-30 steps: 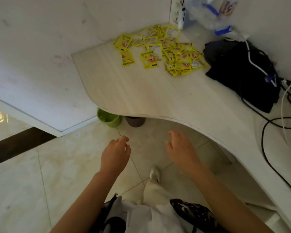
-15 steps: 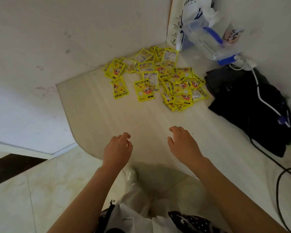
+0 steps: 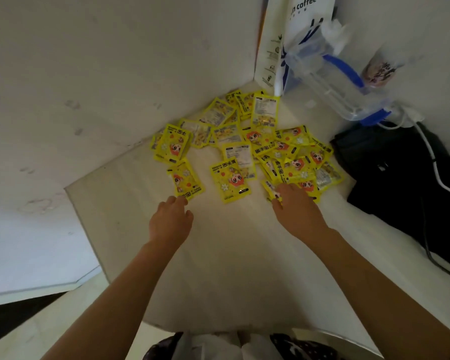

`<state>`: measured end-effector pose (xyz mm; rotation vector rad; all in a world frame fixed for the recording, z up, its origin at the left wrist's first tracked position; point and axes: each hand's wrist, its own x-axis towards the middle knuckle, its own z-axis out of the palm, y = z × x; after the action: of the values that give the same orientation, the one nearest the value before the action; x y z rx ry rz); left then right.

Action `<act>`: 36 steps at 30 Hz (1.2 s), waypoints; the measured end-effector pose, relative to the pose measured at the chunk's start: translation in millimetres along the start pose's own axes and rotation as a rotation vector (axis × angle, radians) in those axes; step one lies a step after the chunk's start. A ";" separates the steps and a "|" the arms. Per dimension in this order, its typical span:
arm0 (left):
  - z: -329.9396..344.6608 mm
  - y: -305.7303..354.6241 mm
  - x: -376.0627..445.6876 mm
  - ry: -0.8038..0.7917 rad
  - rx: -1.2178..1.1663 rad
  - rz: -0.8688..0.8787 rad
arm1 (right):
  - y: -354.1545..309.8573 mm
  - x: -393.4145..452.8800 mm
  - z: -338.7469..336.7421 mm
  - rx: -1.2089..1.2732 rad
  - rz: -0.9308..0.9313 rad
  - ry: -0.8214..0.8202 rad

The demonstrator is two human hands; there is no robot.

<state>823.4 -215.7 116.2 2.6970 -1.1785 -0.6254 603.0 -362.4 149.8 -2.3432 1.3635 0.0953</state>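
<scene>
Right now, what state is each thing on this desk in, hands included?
Left hand, fingertips touching the nearest packet.
Right hand, fingers resting on the scattered packet pile.
Paper bag, upright in the corner.
Clear container, tilted.
Black bag, lying slumped.

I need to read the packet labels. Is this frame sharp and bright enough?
Head view: dim, yellowish light; the yellow packets look soft, only large print readable; the wide-angle lens bows the desk edge and the wall; left hand and right hand slightly smeared.
</scene>
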 end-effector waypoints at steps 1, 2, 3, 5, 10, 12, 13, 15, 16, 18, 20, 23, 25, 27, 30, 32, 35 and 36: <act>-3.0 -0.8 10.4 0.006 0.009 -0.012 | -2.1 9.8 -1.4 -0.004 -0.005 0.004; -5.5 -1.7 20.3 0.011 0.007 -0.030 | -4.2 19.4 -2.7 -0.017 -0.009 0.002; -7.5 -2.0 29.8 0.013 -0.004 -0.055 | -6.1 29.2 -4.1 -0.032 -0.011 -0.003; -7.9 -0.9 45.4 0.016 -0.039 -0.121 | -8.5 48.5 -6.7 -0.046 -0.014 -0.016; 0.1 10.0 75.7 -0.009 -0.139 -0.288 | -8.1 98.6 -15.1 -0.038 -0.024 -0.042; 4.7 14.9 87.1 -0.015 -0.239 -0.383 | -7.7 119.0 -18.3 0.003 -0.013 -0.042; 6.4 17.9 93.1 -0.008 -0.292 -0.436 | -7.0 129.2 -19.7 0.032 0.005 -0.038; 11.1 23.6 102.6 0.026 -0.352 -0.530 | -3.7 149.2 -18.7 0.068 0.032 -0.043; 12.8 25.9 104.9 0.046 -0.354 -0.557 | -2.3 158.2 -17.0 0.071 0.042 -0.046; 16.9 31.2 112.0 0.074 -0.329 -0.591 | -0.1 179.6 -13.7 0.059 0.079 -0.057; 18.9 33.1 115.4 0.104 -0.300 -0.623 | -0.8 197.1 -9.8 0.038 0.107 -0.063; 20.8 28.1 119.4 0.118 -0.273 -0.637 | -2.9 218.3 -1.7 -0.046 0.112 -0.065; 19.7 23.0 122.4 0.106 -0.291 -0.654 | -3.4 229.4 5.3 -0.109 0.112 -0.069; 16.9 19.3 125.6 0.090 -0.340 -0.676 | -3.6 237.6 11.2 -0.136 0.123 -0.063; 11.7 15.7 129.3 0.105 -0.464 -0.699 | -3.7 244.7 12.3 -0.143 0.120 -0.041; 11.5 11.4 130.3 0.111 -0.554 -0.707 | -1.8 247.1 9.3 -0.127 0.103 -0.017; 9.4 11.9 124.6 0.068 -0.600 -0.729 | 4.6 243.2 0.8 -0.002 0.059 0.024; 9.5 12.7 121.5 0.047 -0.601 -0.730 | 7.4 239.3 -3.5 0.061 0.064 0.034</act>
<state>884.8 -312.3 72.5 2.4973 0.0758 -0.8173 719.5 -561.8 86.6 -2.2611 1.4372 0.0326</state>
